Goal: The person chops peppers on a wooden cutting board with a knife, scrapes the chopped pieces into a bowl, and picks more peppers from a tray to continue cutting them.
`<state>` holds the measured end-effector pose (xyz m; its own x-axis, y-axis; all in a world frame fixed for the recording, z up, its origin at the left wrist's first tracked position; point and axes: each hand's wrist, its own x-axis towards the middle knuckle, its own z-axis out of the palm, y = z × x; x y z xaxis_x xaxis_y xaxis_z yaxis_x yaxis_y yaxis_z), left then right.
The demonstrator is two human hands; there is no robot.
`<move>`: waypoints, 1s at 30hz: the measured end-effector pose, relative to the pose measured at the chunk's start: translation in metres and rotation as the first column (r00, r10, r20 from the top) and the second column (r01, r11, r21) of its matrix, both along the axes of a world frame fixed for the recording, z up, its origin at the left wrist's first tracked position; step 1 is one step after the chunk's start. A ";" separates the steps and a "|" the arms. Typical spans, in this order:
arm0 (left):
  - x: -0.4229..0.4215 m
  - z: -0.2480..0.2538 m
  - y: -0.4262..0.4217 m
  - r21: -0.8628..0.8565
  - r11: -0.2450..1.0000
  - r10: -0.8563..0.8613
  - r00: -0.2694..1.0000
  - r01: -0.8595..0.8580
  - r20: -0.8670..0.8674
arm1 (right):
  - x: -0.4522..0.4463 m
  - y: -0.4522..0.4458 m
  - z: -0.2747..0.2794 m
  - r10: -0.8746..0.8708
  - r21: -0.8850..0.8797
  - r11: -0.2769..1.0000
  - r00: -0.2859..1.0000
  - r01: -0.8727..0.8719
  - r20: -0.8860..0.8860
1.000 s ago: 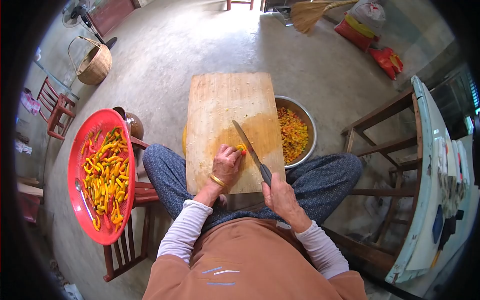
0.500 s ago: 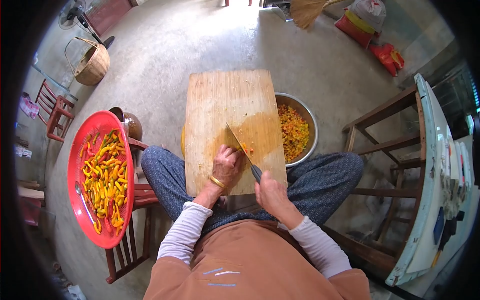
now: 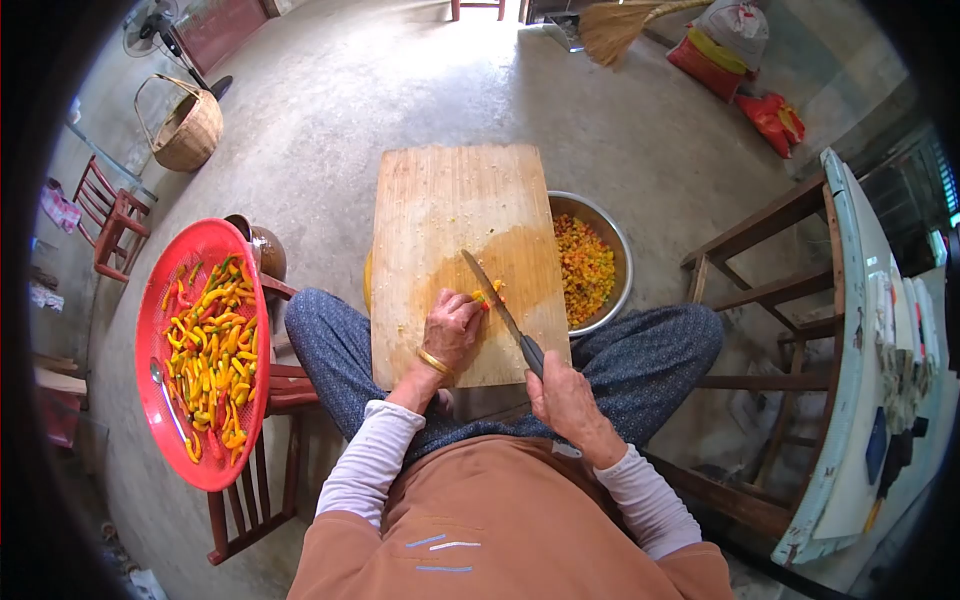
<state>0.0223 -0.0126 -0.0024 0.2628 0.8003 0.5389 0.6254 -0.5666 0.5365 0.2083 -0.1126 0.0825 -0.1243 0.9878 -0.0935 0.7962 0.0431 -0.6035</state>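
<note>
A wooden cutting board (image 3: 455,195) lies before me, with a damp patch round its middle. My left hand (image 3: 453,330) presses on it with bent fingers, closed on small pepper pieces (image 3: 486,297) at the fingertips. My right hand (image 3: 565,398) is wrapped round the black handle of a knife (image 3: 498,305). The blade points up and left, just right of the pepper pieces. Beneath the board's right edge stands a metal bowl (image 3: 624,262) of chopped peppers (image 3: 582,262). To the left, a red tray (image 3: 155,400) holds whole yellow and red peppers (image 3: 212,350) and a spoon (image 3: 170,400).
The red tray rests on a wooden chair (image 3: 245,515), beside a brown jar (image 3: 268,252). A wicker basket (image 3: 188,130) stands farther off at left. At right is a pale-green-edged table (image 3: 835,400). A broom (image 3: 610,35) and sacks (image 3: 710,60) are at the back right.
The knife swung left over the pepper pieces, then back right. More small cut bits now lie by the blade than in the first frame. My left hand has hardly moved.
</note>
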 end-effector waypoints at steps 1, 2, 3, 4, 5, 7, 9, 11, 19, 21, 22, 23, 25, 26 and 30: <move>-0.001 -0.001 0.000 0.007 1.000 -0.005 1.000 0.005 0.000 | -0.001 -0.001 0.005 0.005 -0.014 1.000 1.000 -0.005 -0.004; -0.001 -0.003 0.000 0.007 1.000 -0.002 1.000 0.002 -0.005 | -0.002 -0.002 0.007 0.010 -0.029 1.000 1.000 -0.010 -0.007; -0.001 -0.002 0.000 0.005 1.000 0.000 1.000 0.000 -0.011 | -0.003 -0.003 0.006 0.009 -0.032 0.999 1.000 -0.010 -0.010; -0.001 -0.002 0.000 0.002 1.000 0.002 1.000 -0.002 -0.016 | -0.003 -0.003 0.004 0.008 -0.036 0.999 1.000 -0.009 -0.012; -0.001 -0.002 0.000 -0.004 1.000 -0.001 1.000 0.001 -0.023 | -0.004 -0.004 0.002 0.006 -0.042 0.999 1.000 -0.007 -0.014; -0.001 -0.001 -0.001 -0.020 1.000 -0.003 0.999 0.002 -0.037 | -0.008 -0.008 0.000 0.014 -0.020 1.000 0.999 -0.013 0.044; -0.001 0.003 -0.001 -0.025 1.000 0.002 1.000 -0.002 -0.025 | -0.014 -0.008 -0.001 0.013 -0.018 1.000 0.997 -0.011 0.082; -0.001 0.000 0.000 -0.010 1.000 -0.001 0.999 0.000 -0.032 | -0.019 -0.008 0.000 0.001 -0.042 0.999 0.995 0.003 0.103; -0.001 0.004 -0.001 -0.035 0.999 0.010 1.000 -0.011 -0.006 | -0.037 0.049 -0.026 0.006 0.011 1.000 1.000 -0.006 -0.003; -0.003 -0.004 0.001 -0.031 0.999 0.010 1.000 -0.010 -0.010 | -0.035 0.047 -0.024 0.010 -0.001 1.000 1.000 -0.010 -0.012; -0.002 -0.004 0.001 -0.033 0.999 0.009 1.000 -0.009 -0.010 | -0.027 0.037 -0.021 0.022 -0.011 1.000 1.000 -0.022 -0.012; -0.003 -0.005 0.001 -0.035 0.999 0.010 1.000 -0.010 -0.006 | -0.019 0.027 -0.018 0.034 -0.023 0.999 0.999 -0.034 -0.011; -0.002 -0.003 0.001 -0.039 0.999 0.010 1.000 -0.010 0.003 | -0.006 0.015 -0.007 0.028 -0.077 0.997 1.000 -0.027 0.009; -0.002 -0.003 0.000 -0.044 0.999 0.008 1.000 -0.008 0.010 | -0.002 0.010 -0.002 0.023 -0.106 0.994 1.000 -0.021 0.018; -0.002 -0.002 0.000 -0.035 0.999 0.003 1.000 -0.002 0.030 | 0.002 0.002 0.006 0.026 -0.042 0.999 0.999 -0.028 -0.043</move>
